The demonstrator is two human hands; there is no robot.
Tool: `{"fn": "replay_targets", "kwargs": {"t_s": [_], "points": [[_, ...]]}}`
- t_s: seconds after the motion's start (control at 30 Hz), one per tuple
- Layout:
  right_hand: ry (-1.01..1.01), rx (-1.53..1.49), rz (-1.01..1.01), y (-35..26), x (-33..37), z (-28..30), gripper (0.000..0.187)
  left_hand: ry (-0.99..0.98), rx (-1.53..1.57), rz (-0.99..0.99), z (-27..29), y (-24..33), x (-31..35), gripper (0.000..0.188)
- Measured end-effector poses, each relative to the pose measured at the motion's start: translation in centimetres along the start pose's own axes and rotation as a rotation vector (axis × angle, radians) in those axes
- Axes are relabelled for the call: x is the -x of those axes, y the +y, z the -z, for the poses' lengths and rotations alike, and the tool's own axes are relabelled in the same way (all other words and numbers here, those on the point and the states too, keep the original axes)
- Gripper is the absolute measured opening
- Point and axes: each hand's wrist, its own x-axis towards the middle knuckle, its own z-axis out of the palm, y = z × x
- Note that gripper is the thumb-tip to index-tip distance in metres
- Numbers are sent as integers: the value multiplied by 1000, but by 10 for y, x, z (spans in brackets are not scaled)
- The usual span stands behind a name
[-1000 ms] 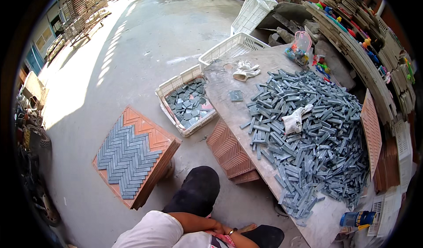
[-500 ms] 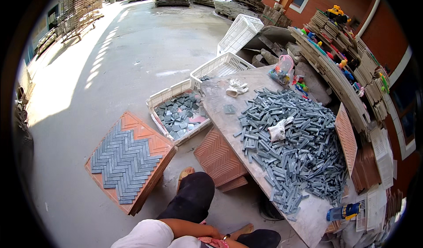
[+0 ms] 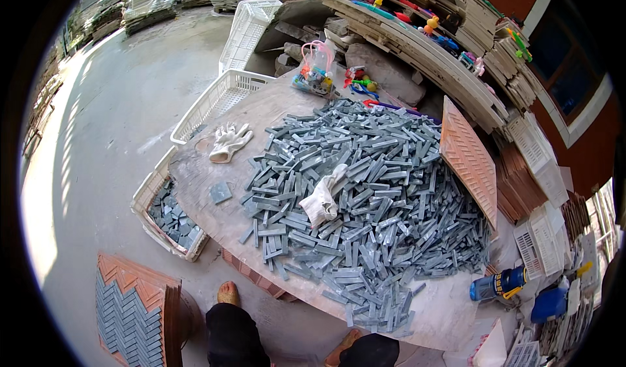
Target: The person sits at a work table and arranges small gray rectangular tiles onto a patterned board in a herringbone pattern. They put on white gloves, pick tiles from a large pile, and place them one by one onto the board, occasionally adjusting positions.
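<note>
Neither of my hands shows now; only my dark-trousered legs [image 3: 235, 334] and feet come in at the lower edge. In front of them a large heap of grey stone strips [image 3: 365, 191] covers much of the table [image 3: 195, 191]. A crumpled white glove [image 3: 321, 201] lies on the heap, and another white glove [image 3: 229, 143] rests on bare tabletop to its left. Close to that one is a flat grey square tile [image 3: 220, 193]. At the lower left, grey strips in a herringbone pattern [image 3: 127, 321] fill part of an orange grooved tray [image 3: 140, 272], on top of a stack.
White crates [image 3: 147, 214] stand along the table's left edge, one holding grey stone pieces. An orange grooved panel [image 3: 466, 161] leans at the heap's right. A blue bottle [image 3: 495, 284] is at the right edge. Toys and a clear bag [image 3: 316, 73] sit at the back.
The view has swung right, toward the table and heap, so the herringbone tray now sits at the lower left edge. My forearms, seen crossing my lap before, have gone out of view.
</note>
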Motion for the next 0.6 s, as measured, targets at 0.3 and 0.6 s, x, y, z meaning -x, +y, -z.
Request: {"fn": "replay_targets", "kwargs": {"t_s": [0.3,0.6], "points": [[-3,15,27,1,10,-31,41,431,64,-105,37,44,21,45],[178,-786,429,-107,141,211,34,-439,-513,-458,-60,183,70,45]]}}
